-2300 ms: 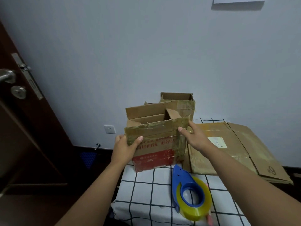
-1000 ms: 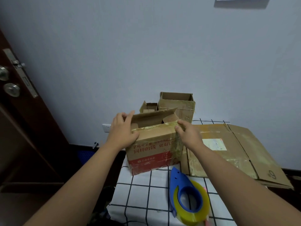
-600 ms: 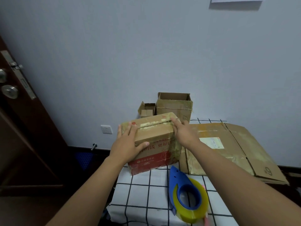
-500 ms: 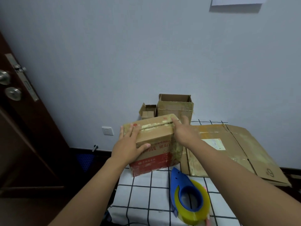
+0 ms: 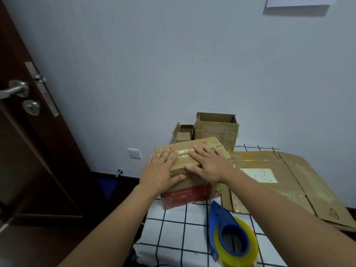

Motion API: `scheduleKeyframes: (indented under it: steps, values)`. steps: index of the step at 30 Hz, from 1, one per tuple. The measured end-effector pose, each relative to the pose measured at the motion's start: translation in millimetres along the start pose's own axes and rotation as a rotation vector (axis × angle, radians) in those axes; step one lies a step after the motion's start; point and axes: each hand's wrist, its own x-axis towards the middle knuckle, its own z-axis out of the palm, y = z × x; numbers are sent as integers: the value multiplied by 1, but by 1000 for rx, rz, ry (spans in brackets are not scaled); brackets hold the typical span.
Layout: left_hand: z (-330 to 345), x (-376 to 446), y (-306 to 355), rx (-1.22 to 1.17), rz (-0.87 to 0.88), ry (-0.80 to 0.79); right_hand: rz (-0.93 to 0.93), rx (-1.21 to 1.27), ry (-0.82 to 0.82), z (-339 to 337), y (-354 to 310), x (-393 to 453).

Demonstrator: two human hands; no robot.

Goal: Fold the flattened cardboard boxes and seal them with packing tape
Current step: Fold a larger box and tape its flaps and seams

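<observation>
While both hands press flat, grasping nothing, on the closed box (image 5: pixel 192 166) at the table's (image 5: pixel 173 237) far-left corner, the flap seam runs left-right under them. Tape dispenser (image 5: pixel 231 234) lies at the near edge, nearer the right hand (image 5: pixel 210 166) than the left hand (image 5: pixel 159 174).

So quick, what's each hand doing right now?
Left hand: open, pressing flat on the box.
Right hand: open, pressing flat on it too.

Left hand (image 5: pixel 160 173) and right hand (image 5: pixel 209 165) both flat, palms down, fingers spread (thumbs angled inward); forearms extended forward, converging.
</observation>
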Motion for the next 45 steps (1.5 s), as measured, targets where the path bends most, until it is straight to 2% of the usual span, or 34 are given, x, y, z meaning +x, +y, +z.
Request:
scheduleKeyframes:
  steps: [6, 12, 20, 22, 26, 28, 30, 34, 38, 41, 45]
  values:
    - [2, 2, 0, -14, -10, 15, 142, -77, 41, 5, 11, 0]
    - [-1, 2, 1, -63, -20, -6, 131, -78, -65, -7, 19, 5]
    - [-3, 2, 1, -89, -30, -35, 169, -54, -60, -5, 22, 4]
    - [-5, 2, -1, -109, -34, -58, 193, -24, 28, 0, 19, -2]
    - [-9, 1, 1, -134, -59, -72, 267, 91, 417, 20, 3, -41]
    - [-10, 1, 4, -126, -71, -61, 314, 193, 501, 31, -3, -71]
    - [-10, -1, 6, -113, -78, -43, 329, 212, 419, 45, -5, -99]
    - [-9, -12, 14, -112, -88, 17, 346, 97, 99, 79, -8, -139]
    - [-14, -29, 16, -120, -143, 78, 364, 92, -85, 114, -21, -153]
    - [-21, -43, 11, -176, -208, 138, 425, 53, -102, 134, -34, -153]
    - [-33, -65, 1, -176, -252, 210, 504, 53, -36, 154, -43, -153]
